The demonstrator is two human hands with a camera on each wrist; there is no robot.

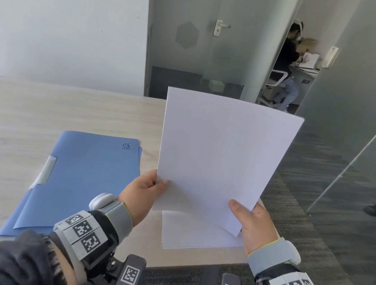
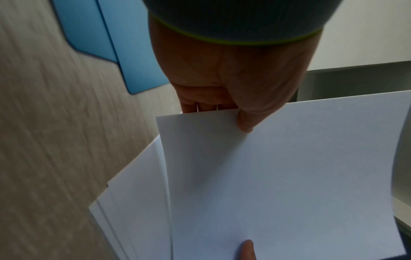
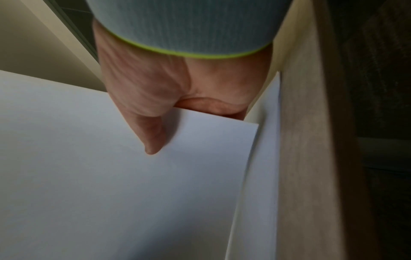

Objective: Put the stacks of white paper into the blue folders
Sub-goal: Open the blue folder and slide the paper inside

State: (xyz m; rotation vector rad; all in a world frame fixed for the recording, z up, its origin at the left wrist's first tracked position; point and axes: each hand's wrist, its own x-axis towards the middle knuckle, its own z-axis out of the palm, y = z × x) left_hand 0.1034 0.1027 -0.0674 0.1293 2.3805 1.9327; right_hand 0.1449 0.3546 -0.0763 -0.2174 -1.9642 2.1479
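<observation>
Paper stack (image 1: 223, 158) is lifted off the desk (image 1: 25, 115) and held nearly upright above its near right corner. Left hand (image 1: 142, 193) and right hand (image 1: 256, 226) each pinch a bottom corner, thumb in front, fingers (image 2: 191, 106) curled behind. A second paper stack (image 1: 194, 234) lies flat beneath. Blue folders (image 1: 81, 181), closed and overlapped, lie just left of it, near the front edge. Step in hand, as judged: carrying the first stack. The next move calls for freeing one hand to open the top folder's cover, then sliding the sheets in squarely.
</observation>
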